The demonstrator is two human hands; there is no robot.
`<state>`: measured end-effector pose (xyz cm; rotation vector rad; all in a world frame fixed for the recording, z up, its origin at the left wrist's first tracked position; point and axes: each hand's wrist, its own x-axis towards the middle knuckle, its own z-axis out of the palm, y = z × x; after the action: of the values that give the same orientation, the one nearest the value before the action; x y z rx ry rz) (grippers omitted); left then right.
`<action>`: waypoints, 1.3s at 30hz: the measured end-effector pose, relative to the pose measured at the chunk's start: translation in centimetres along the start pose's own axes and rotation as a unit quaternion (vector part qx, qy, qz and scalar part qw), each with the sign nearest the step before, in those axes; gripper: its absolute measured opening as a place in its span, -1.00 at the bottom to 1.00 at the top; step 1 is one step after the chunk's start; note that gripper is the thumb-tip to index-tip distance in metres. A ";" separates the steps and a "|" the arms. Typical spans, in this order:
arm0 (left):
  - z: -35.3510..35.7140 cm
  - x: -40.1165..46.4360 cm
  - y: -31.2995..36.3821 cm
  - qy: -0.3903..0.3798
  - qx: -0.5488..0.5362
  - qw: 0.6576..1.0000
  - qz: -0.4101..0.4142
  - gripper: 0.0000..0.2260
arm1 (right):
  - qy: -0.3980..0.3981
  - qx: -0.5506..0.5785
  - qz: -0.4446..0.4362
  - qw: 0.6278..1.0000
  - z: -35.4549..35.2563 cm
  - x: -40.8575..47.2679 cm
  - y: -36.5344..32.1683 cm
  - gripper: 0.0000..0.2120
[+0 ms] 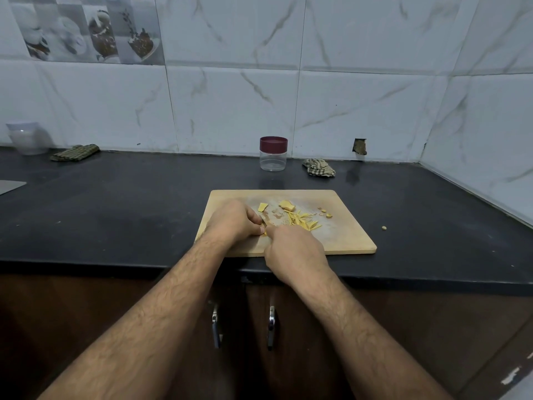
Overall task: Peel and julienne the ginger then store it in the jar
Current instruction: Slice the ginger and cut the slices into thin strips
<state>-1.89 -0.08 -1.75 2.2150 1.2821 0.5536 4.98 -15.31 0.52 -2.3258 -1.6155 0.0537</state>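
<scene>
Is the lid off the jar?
No, the dark red lid sits on top of the clear jar, which stands closed behind the cutting board.

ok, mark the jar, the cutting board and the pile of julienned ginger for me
jar (273,160): head view, on its clear body below the maroon lid.
cutting board (346,238): head view, on bare wood at its right side.
julienned ginger (301,220): head view, middle of the strip pile.

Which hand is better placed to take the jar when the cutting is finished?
Probably the left hand: it only pinches a small ginger piece, easy to drop. The right hand seems to hold the knife. The jar stands straight ahead.
</scene>
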 end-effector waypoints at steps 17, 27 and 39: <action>-0.3 -0.6 0.5 -0.005 0.006 1.000 -0.009 -0.87 | -0.009 0.022 0.011 1.000 -0.8 -3.8 1.2 -0.58; -0.2 -1.0 0.4 -0.002 -0.015 1.000 -0.004 -0.88 | 0.027 0.059 0.011 0.998 0.0 -2.3 0.9 -0.55; 0.0 -0.8 0.2 0.000 -0.034 0.999 -0.001 -0.87 | 0.001 0.059 0.008 0.998 -0.2 -0.7 0.9 -0.55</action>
<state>-2.11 -0.90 -1.73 2.1584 1.2473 0.5862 5.60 -16.29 0.37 -2.2484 -1.5502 0.1452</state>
